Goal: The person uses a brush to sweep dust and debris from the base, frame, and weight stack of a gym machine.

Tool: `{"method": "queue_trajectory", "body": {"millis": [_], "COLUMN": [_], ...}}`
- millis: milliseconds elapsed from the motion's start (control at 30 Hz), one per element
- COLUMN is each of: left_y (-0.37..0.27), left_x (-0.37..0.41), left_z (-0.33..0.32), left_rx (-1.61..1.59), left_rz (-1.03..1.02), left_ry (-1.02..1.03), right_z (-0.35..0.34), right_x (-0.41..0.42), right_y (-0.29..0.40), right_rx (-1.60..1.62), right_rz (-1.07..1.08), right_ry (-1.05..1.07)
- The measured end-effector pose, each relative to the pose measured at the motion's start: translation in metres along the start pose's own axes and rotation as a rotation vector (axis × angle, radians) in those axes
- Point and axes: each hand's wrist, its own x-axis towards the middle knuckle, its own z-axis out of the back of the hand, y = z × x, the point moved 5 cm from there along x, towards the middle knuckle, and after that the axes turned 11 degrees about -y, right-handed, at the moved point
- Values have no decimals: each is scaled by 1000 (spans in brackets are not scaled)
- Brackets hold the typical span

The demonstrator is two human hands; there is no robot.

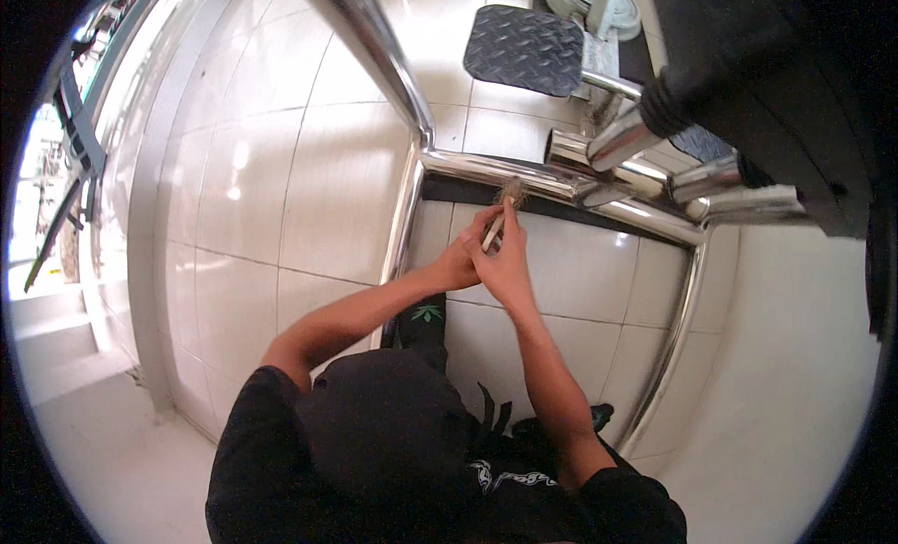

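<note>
My left hand [464, 253] and my right hand [506, 253] meet in front of me, over the tiled floor. Between them is a thin, pale handle-like piece [493, 233]. At my fingertips a small brown, frayed bristly tuft [513, 192] lies against a chromed metal tube [484, 166] of a low frame; whether the tuft and the pale piece are one thing, I cannot tell. My right fingers close on the pale piece. The fingers of my left hand overlap it and partly hide behind the right, so its grip is unclear.
A black diamond-patterned footplate [525, 49] stands beyond the frame's front tube. Thick chromed tubes [624, 140] join a large black part [758, 88] at the upper right. The frame's side tube [401, 228] runs left of my hands. White steps [56, 333] are at far left.
</note>
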Motion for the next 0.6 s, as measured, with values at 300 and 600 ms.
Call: {"method": "queue_trajectory", "body": {"millis": [300, 600], "left_y": [-3, -15], "left_x": [23, 18], "left_z": [-52, 49], "left_rx": [320, 1076], "left_rz": [-212, 339], "left_ry": [139, 312], "right_z": [108, 122], "right_x": [60, 71], "right_y": [6, 3], "right_rx": [-325, -304], "right_rz": [-124, -32], "right_ry": [366, 197]}}
